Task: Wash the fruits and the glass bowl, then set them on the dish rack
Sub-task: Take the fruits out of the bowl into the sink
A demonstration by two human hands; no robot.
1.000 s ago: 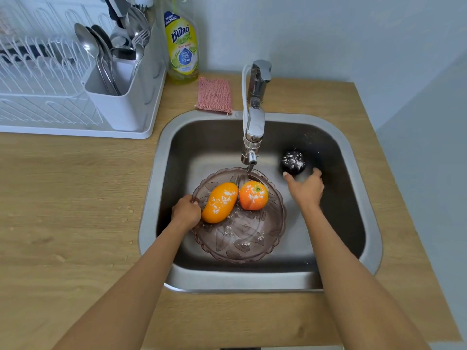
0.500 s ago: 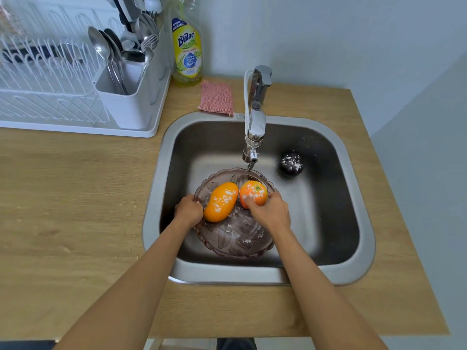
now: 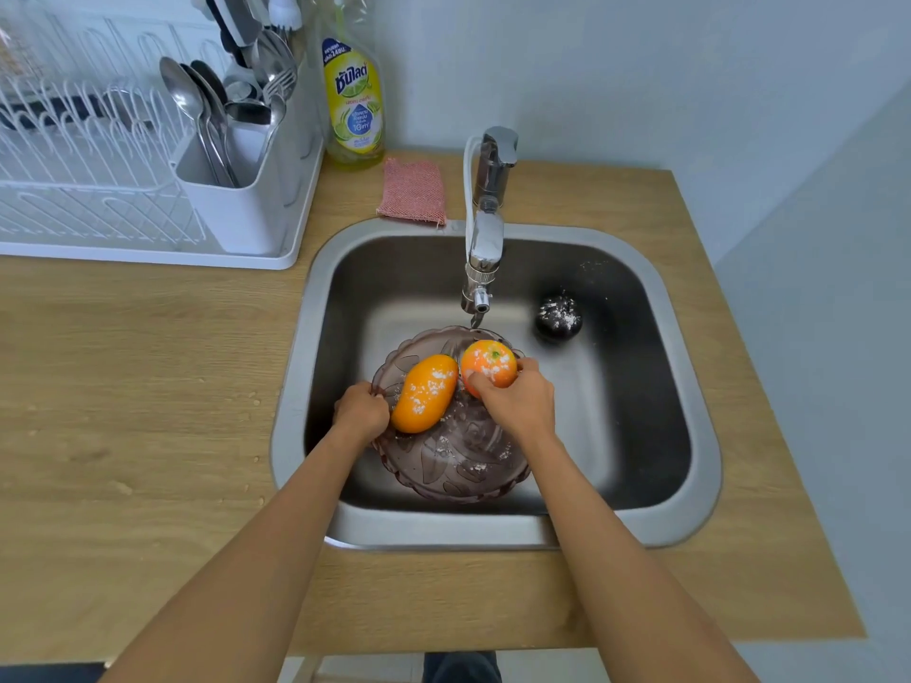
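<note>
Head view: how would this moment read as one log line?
left hand grips glass bowl rim | right hand holds round orange fruit | sink

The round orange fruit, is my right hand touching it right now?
Touching. The head view shows the right hand gripping the round orange fruit, thumb across its front and fingers curled behind it.

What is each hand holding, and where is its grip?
The left hand grips the glass bowl by its left rim. The right hand holds the round orange fruit around its near side.
</note>
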